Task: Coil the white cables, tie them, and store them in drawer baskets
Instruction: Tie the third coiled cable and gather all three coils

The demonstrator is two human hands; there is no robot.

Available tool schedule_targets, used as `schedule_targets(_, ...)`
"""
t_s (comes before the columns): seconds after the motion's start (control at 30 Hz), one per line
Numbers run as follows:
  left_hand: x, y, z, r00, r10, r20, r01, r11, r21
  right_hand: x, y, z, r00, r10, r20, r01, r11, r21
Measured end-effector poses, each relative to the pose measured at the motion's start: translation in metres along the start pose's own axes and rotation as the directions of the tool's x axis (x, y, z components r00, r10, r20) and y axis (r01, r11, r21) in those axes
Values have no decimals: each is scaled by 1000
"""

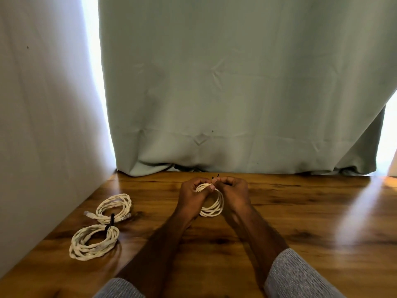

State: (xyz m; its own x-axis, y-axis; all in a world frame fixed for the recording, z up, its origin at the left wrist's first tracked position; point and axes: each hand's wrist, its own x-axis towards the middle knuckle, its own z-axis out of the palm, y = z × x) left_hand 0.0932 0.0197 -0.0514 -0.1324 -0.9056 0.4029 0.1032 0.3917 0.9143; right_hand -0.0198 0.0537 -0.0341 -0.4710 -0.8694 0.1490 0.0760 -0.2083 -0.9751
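Head view. Third white coil (212,204) is held up between both hands above the wooden surface (300,211), standing roughly on edge, its loop hanging down and toward the person from the grip. Left hand (191,193) is curled round the top of the bundle, thumb laid across the strands. Right hand (232,190) is closed at the same spot, pinching a thin black tie (215,177) whose ends stick up just above the knuckles. Both grips are narrow and meet at the coil's top; the strands run crosswise between them, so the tie sits square to the bundle.

Judgement: step in hand is tying. The tie has to be drawn tight across the strands at the point where the two hands touch; the right hand is nearer the tie ends, and the left hand steadies the coil.

Two finished coils lie at left on the surface: near coil (94,241), far coil (113,208), just beside each other, each with a black tie. No drawer baskets in view.
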Motion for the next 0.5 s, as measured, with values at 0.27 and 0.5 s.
schedule_targets(0.27,-1,6,-5,999,-30,-19,28,997,-78,-1,-9,-14,978,100,186,-136,972,192)
schedule_targets(0.5,-6,12,0,998,-28,48,34,992,-123,0,-14,-22,971,144,190,-184,960,211)
